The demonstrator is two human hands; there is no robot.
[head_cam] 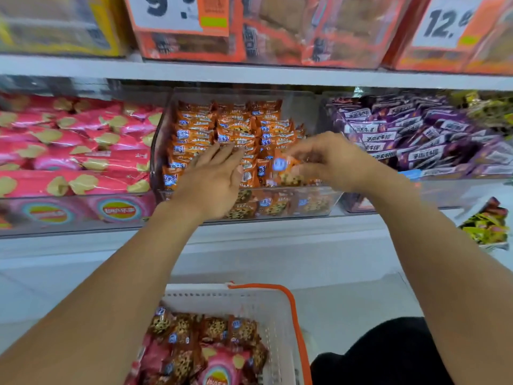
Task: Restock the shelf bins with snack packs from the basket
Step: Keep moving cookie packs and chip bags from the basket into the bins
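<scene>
From my feed I see a store shelving unit filling the view. A pale grey upper shelf board [249, 72] crosses the top, its front edge running nearly level. Above it hang two white and orange price cards [177, 12], one near the left, one toward the right corner, digits partly cut off. Below, the lower shelf ledge [277, 232] runs white along the middle. Beneath that lies a light, glossy floor [347, 301]. The lighting is even and bright, with soft blur throughout.
</scene>
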